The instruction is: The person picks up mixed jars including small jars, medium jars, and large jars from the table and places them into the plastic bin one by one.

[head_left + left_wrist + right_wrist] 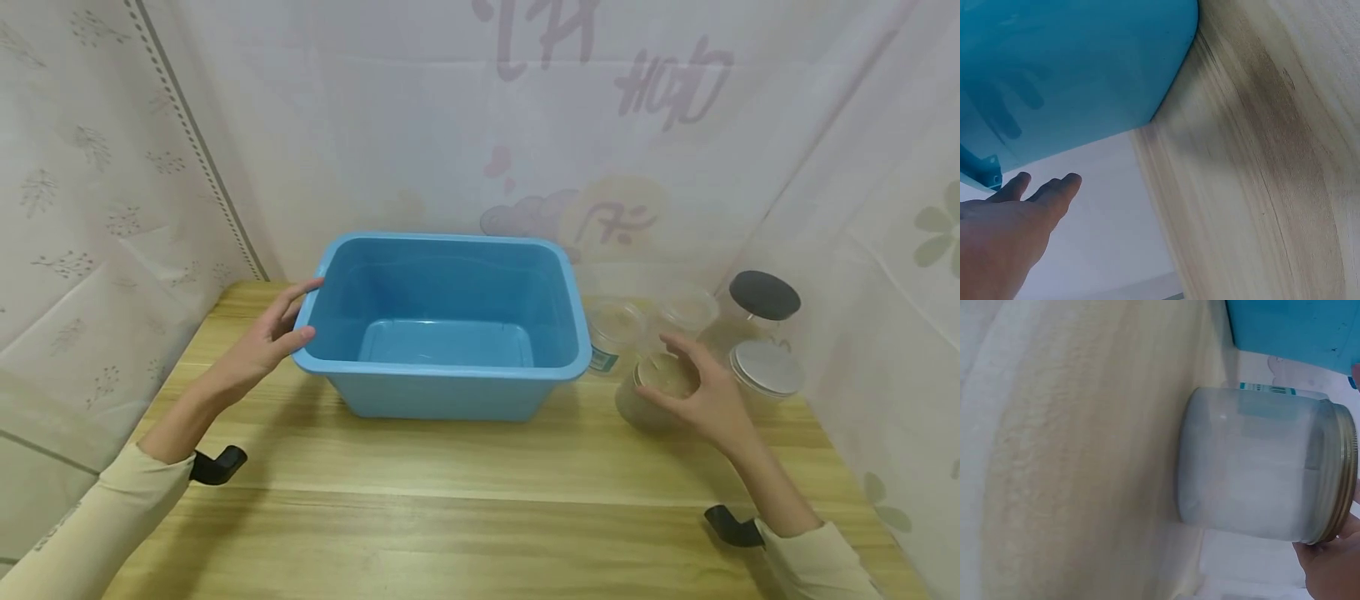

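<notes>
A light blue plastic tub point(442, 392) with a wide rim stands on the wooden table; its inside holds nothing I can see. My left hand point(273, 329) rests at the tub's left rim, its fingers fairly straight. In the left wrist view, the left hand point(1007, 231) shows below the tub's wall point(1085, 69). Over a clear jar point(648, 408) with a gold-coloured rim, my right hand point(708, 396) spreads its thumb and fingers around the top. From the right wrist, the jar point(1247, 462) stands on the table, with a gap between one fingertip and its rim.
Behind the jar stand another clear jar with a green label point(603, 358), a clear-lidded container point(686, 307), a black-lidded jar point(765, 296) and a silver-lidded jar point(768, 367). Pale printed curtains point(420, 150) hang along the back and sides of the wooden table point(420, 508).
</notes>
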Demonstrator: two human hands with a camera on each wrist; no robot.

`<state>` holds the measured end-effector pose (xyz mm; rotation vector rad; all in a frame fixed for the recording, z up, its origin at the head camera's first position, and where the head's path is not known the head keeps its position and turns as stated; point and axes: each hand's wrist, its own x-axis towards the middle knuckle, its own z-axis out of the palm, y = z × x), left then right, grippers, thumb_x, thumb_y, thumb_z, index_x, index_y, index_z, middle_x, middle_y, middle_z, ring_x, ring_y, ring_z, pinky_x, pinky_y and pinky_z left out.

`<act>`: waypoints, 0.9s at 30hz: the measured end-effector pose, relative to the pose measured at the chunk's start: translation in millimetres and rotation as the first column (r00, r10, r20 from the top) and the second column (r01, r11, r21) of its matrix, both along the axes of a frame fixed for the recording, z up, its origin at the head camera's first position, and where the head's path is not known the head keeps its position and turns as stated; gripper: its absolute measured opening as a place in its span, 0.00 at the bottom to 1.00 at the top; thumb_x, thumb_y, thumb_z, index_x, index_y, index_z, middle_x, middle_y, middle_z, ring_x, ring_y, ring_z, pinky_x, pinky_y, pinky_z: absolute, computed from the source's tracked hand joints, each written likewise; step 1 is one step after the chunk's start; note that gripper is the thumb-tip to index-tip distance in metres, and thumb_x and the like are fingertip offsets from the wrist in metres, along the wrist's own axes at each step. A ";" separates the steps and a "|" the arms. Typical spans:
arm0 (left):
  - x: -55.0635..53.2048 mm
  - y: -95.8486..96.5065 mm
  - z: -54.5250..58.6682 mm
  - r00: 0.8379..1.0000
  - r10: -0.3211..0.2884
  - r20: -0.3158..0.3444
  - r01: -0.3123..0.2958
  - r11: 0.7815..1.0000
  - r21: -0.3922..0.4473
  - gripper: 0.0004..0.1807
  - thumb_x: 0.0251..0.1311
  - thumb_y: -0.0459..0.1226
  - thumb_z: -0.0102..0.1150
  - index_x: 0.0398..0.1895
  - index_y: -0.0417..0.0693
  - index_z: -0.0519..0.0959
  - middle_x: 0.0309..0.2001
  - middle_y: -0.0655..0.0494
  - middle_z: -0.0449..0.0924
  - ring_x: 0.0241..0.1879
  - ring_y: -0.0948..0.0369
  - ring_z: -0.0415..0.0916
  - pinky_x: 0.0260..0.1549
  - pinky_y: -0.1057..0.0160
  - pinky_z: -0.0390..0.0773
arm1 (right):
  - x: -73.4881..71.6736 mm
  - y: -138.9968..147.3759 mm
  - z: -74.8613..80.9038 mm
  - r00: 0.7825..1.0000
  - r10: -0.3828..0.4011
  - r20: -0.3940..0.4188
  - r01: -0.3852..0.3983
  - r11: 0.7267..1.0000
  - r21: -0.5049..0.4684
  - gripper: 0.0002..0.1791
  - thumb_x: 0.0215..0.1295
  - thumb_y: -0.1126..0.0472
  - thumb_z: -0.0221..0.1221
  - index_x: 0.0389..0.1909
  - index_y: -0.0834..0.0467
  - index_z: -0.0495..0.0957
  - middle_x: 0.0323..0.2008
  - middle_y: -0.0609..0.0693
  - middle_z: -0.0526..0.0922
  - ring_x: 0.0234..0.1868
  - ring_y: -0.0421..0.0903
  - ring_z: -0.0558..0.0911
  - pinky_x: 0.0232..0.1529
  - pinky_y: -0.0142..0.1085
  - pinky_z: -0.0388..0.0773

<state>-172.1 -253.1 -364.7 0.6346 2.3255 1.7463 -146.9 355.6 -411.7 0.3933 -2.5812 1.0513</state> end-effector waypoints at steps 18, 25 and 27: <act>-1.6 -0.4 3.0 1.000 -0.013 0.028 0.014 1.000 -0.013 0.35 0.79 0.36 0.45 0.83 0.62 0.47 0.78 0.37 0.46 0.69 0.34 0.57 0.52 0.63 0.73 | -2.2 11.2 -22.1 0.992 -0.040 0.116 0.038 0.999 0.017 0.51 0.46 0.58 0.82 0.72 0.58 0.68 0.64 0.61 0.73 0.55 0.59 0.72 0.46 0.38 0.63; -2.1 0.8 1.4 0.999 -0.018 0.036 0.018 1.000 -0.003 0.34 0.79 0.37 0.43 0.82 0.63 0.46 0.78 0.37 0.46 0.68 0.34 0.59 0.52 0.62 0.74 | -1.9 12.5 -25.1 0.990 -0.042 0.138 0.039 0.999 0.022 0.49 0.47 0.56 0.81 0.70 0.63 0.68 0.61 0.63 0.74 0.54 0.60 0.72 0.45 0.42 0.64; -2.1 0.9 1.5 1.000 -0.016 0.027 0.017 1.000 -0.016 0.34 0.79 0.36 0.44 0.82 0.62 0.47 0.78 0.37 0.46 0.68 0.34 0.58 0.53 0.59 0.74 | -1.4 12.2 -24.7 0.990 -0.033 0.140 0.031 0.999 0.020 0.49 0.47 0.57 0.82 0.70 0.62 0.69 0.60 0.62 0.74 0.53 0.57 0.72 0.45 0.40 0.64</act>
